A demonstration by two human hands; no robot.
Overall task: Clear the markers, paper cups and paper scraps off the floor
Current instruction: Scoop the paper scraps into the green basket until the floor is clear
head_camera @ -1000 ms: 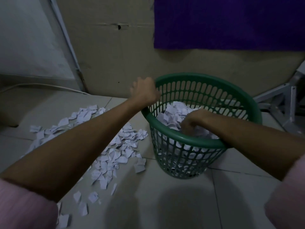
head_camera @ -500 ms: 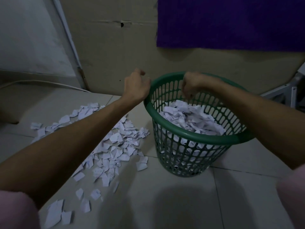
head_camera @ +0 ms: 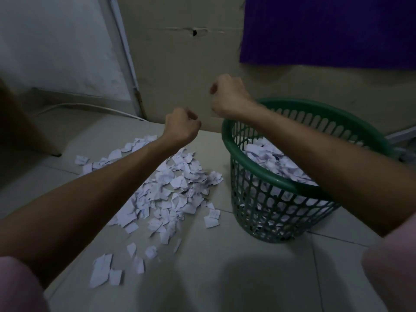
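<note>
Both arms reach out from the bottom corners of the frame, bare forearms with pink sleeves (head_camera: 391,266) bunched at the elbows. The left hand (head_camera: 182,126) sits at centre frame, raised off the floor, knuckles away from the camera, fingers curled into a loose fist; nothing shows in its grip. The right hand (head_camera: 229,95) is higher, just up and right of the left, wrist bent, fingers folded in as well, and again no scrap visible between them. The two hands are near each other but apart. The right forearm crosses over the near left part of the bin's rim, hiding a stretch of it.

The bin (head_camera: 265,176), a green slatted plastic basket, stands on the tiled floor (head_camera: 225,278) at right of centre, and white paper scraps are heaped inside it (head_camera: 270,158), well up toward the rim. More scraps (head_camera: 175,188) lie spread on the floor to the left of the bin, a thick patch under the left forearm running toward the lower left, with a few loose pieces (head_camera: 101,271) trailing off on their own. One scrap (head_camera: 211,219) lies just beside the bin's base.

Behind, a beige wall (head_camera: 180,64) fills the upper centre, a purple cloth (head_camera: 326,30) hangs at upper right, and a white cable (head_camera: 90,106) runs along the floor at left.
</note>
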